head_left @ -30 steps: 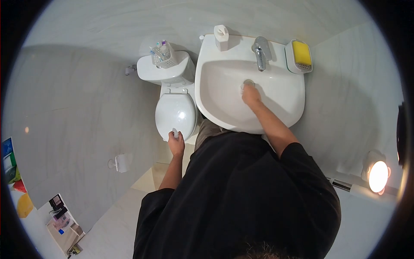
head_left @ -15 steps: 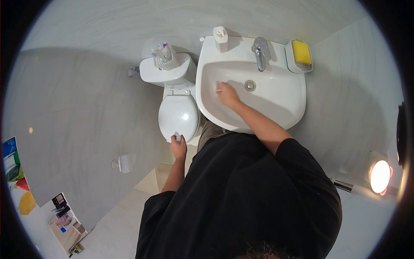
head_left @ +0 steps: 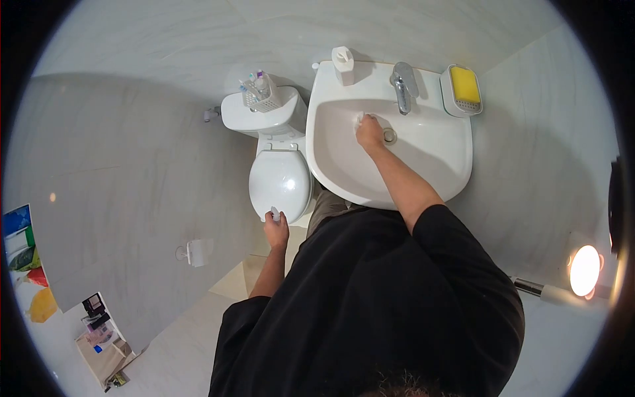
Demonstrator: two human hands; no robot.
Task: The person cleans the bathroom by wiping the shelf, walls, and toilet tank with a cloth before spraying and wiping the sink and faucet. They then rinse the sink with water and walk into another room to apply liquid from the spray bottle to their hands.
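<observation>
Inside the white sink (head_left: 331,159), my right hand (head_left: 370,133) is closed around a small white cloth or tissue (head_left: 360,120), near the basin's back wall and just left of the drain (head_left: 389,136). Over the front of the closed toilet lid (head_left: 280,177), my left hand (head_left: 276,227) grips a small whitish object (head_left: 274,213), too small to identify. The chrome faucet (head_left: 402,86) stands behind the drain.
A white dispenser bottle (head_left: 343,66) stands on the sink's back left. A yellow sponge (head_left: 465,86) lies in a holder (head_left: 455,109) at the right. A toothbrush basket (head_left: 262,99) rests on the toilet tank (head_left: 245,119).
My right hand has moved right and slightly up inside the basin, closer to the faucet. My left hand keeps its hold. The whole view has shifted a little.
</observation>
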